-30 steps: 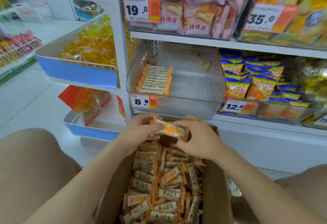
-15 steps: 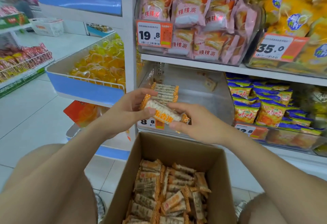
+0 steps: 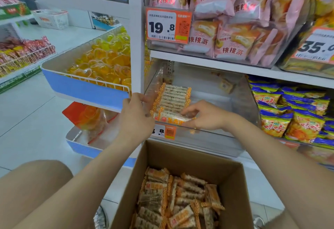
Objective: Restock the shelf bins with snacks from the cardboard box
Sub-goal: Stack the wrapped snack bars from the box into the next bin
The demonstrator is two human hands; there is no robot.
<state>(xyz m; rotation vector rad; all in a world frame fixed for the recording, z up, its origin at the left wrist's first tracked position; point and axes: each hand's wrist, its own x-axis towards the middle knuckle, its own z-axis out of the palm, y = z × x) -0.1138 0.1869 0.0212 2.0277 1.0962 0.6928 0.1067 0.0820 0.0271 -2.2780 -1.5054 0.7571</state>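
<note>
- Now I am at the placing step: 1 pack is up at the front of the clear bin, just ahead of the row standing inside it.
- Right grip pinches the pack's right end. The forefinger lies along the top, the other fingers curl under, and the forearm comes in from the lower right.
- Left grip shows me its back, with curled fingers raised near the bin's left wall and the thumb side against the pack's left end. Whether it pinches the pack or only steadies it, I cannot tell.
- Both forearms reach out over the box, which sits below the bin with loose packs piled in it.
- Next, as I judge it, the pack must go on edge, flush against the row's front, with its ends in line with the others. Then both grips let go without tipping the row and go back to the box.
- With only 1 short row in the bin and the box well filled, I judge the restock far from done.
</note>
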